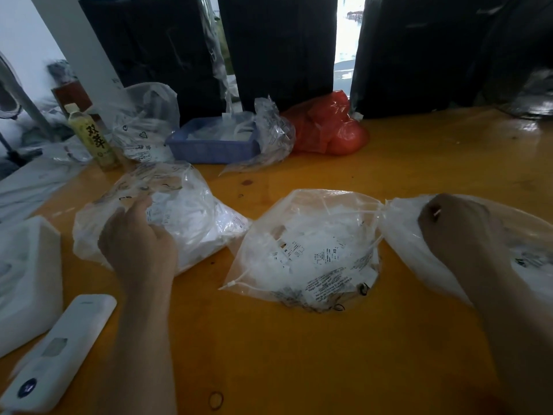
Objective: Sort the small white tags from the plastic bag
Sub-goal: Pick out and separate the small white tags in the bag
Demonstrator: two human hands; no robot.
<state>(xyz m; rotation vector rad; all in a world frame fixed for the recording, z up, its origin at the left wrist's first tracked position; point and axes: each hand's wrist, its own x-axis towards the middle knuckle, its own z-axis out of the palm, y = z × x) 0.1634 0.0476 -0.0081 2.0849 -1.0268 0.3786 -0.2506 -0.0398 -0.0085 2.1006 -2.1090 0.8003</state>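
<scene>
Our left hand (136,235) rests half-open on the left bag (191,217); our right hand (454,226) presses the right bag (538,265), grip hidden. Middle bag (311,253) holds white tags (317,235).

Three clear plastic bags of small white tags on a yellow surface (299,369). The left hand (136,244) rests on the left bag (185,217), fingers curled at its top. The right hand (454,226) presses on the right bag (538,259). Between the hands lies the middle bag (311,250), untouched. Beyond the left hand stand a blue basket (209,148) and a bottle (92,136); beside its forearm, a white remote (59,348).
</scene>
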